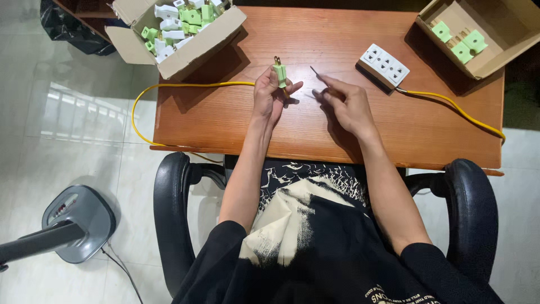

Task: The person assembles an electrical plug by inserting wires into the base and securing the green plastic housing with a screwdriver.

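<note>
Place: small home workshop — wooden desk [236, 124] on glossy white floor tiles [73, 112] | cardboard boxes of green plug parts [180, 25] | office chair [169, 214] — fan base [79, 222] alongside

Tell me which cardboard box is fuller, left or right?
The cardboard box at the table's far-left corner: it is heaped with green and white plugs, while the box at the far-right corner holds only a few green pieces on a mostly bare bottom.

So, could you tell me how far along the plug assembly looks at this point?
Done, apparently: a few green plugs lie in the right-hand box. In hand: the left hand holds a green plug upright, and the right hand holds a thin tool beside it. Left: the other box is full of plug parts.
</note>
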